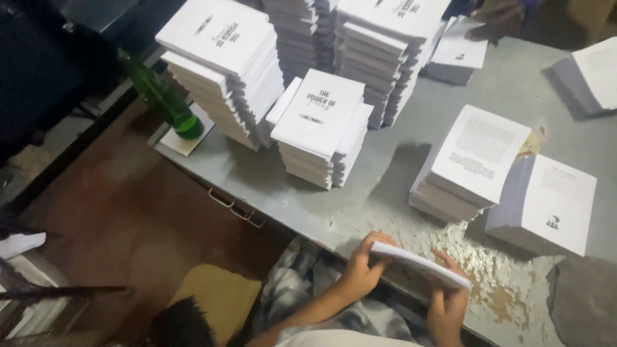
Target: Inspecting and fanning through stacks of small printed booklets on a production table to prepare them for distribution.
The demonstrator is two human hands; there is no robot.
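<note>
My left hand (361, 270) and my right hand (448, 302) hold a thin white book (421, 263) between them, flat and slightly tilted, at the near edge of the grey table (385, 160). The left hand grips its left end and the right hand holds its right end from below. Just beyond the book stand two low stacks of white books (479, 154) (554, 202), back covers up. Several taller stacks of the same books, front covers up (321, 119) (222, 38), stand farther left and at the back.
A green glass bottle (164, 99) stands on a card at the table's left corner. The tabletop paint is flaked (488, 270) near my hands. Another person's hand (495, 19) rests on a stack at the far right. A dark-haired head (183, 324) shows at bottom left, beside a yellow cushion (215, 295).
</note>
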